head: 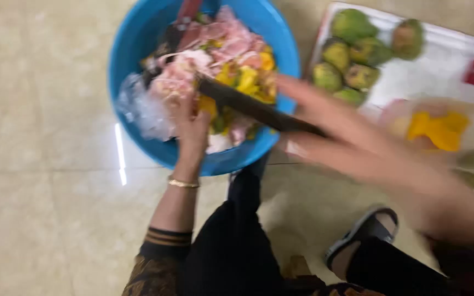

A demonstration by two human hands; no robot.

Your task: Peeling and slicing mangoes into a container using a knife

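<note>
The left hand is pinching pink scraps in the round blue plastic tub; the blurry right hand, fingers spread, is holding a dark knife near the white tray at two o'clock.

Bright indoor light, floor glare; right hand prob. motion-blurred.

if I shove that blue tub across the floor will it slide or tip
The blue tub would probably slide: the tiled floor looks glossy. It is wide, so tipping seems unlikely. Heaped with scraps, it is likely fairly heavy.
</note>
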